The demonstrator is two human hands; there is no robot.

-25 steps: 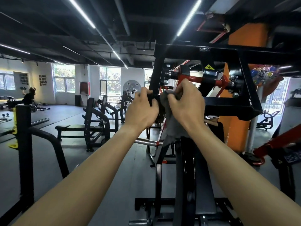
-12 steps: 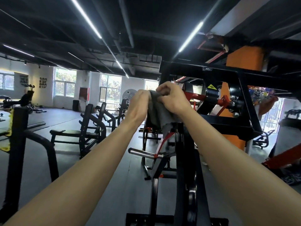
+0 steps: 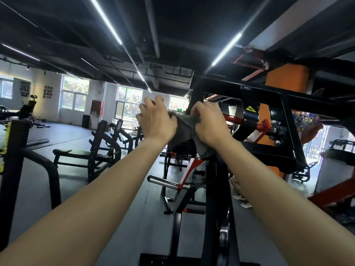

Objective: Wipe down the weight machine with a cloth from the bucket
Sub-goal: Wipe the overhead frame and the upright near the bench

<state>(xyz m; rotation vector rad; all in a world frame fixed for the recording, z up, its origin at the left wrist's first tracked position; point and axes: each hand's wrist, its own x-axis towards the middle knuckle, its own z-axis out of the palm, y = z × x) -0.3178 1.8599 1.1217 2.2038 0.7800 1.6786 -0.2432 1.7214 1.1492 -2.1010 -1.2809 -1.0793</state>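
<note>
Two hands up at the top of the weight machine [image 3: 278, 104], both arms stretched out ahead of you. Your right hand [image 3: 210, 123] grips the grey cloth [image 3: 184, 131]: fingers [image 3: 199, 110] curled tight, bunching its upper edge against the near-left corner of the black frame. Your left hand [image 3: 155, 120] sits just left of it, fingers [image 3: 148, 104] spread and a bit bent, holding nothing; its thumb side touches the cloth's left edge, cannot tell if the thumb pinches it. Cloth spans between both hands and hangs down below your right wrist, draped over the top of the black upright that runs down toward you. Right of your right hand: red arm [image 3: 230, 118], yellow warning sticker [image 3: 250, 109] on the frame, orange pillar [image 3: 284, 81] behind. Below the hands a chrome peg [image 3: 163, 181] sticks out left from the machine. Far left, a black bench [image 3: 80, 153] on the grey floor [image 3: 57, 135], windows [image 3: 75, 95] on the far wall.
</note>
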